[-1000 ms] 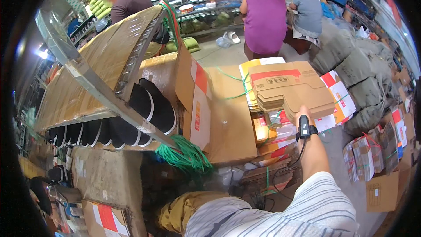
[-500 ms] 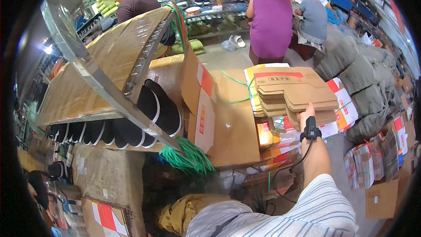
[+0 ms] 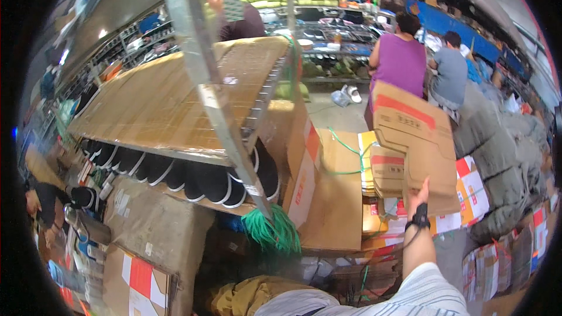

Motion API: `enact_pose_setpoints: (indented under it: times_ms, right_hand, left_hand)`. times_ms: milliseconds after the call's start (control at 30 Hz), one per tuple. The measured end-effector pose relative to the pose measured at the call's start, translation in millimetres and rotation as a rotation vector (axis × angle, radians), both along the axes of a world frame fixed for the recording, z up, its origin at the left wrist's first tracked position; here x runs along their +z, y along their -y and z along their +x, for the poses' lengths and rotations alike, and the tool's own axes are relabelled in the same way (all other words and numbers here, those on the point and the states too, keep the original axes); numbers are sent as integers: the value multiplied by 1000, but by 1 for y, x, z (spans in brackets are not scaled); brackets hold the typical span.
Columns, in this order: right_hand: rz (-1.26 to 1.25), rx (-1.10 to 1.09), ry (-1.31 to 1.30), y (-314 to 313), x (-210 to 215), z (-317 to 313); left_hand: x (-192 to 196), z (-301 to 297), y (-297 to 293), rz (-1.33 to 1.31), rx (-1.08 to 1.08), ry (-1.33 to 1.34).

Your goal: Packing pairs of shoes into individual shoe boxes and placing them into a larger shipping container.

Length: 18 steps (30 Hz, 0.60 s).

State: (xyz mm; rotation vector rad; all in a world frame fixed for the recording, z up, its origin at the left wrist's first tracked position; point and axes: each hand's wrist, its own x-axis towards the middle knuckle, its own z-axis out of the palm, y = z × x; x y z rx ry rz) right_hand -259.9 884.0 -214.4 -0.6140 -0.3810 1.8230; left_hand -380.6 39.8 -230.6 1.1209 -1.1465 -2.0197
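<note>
My right hand [image 3: 417,196] grips the near edge of a flattened cardboard box [image 3: 430,140], brown with a red strip, lifted and tilted up. Its thumb lies on the card; the other fingers are hidden behind it. A dark device is strapped round that wrist. Just left and below is a stack of similar flattened boxes [image 3: 386,169], on bundles of white, red and yellow printed cartons [image 3: 468,187]. My left hand is not in view.
A metal-framed rack with a cardboard-covered top [image 3: 170,99] stands left, black shoes [image 3: 205,184] beneath. Green straps [image 3: 272,228] hang from its post. Co-workers [image 3: 401,61] sit beyond the boxes; another person's arm shows far left. Grey sacks [image 3: 497,146] pile up at right.
My right hand has raised the top flattened box, tilting it up off the stack, which now shows beneath. The whole view has shifted, so the rack appears further right.
</note>
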Motion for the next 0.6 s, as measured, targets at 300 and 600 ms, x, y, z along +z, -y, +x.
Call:
enact_pose_setpoints:
  times_ms: [300,600]
  right_hand:
    - [541,124,152,44,-17,-27]
    - [709,931,-362,45,68,-94]
  left_hand:
    - [0,21,28,702,-23,-535]
    - [9,38,15,703,-25,-437]
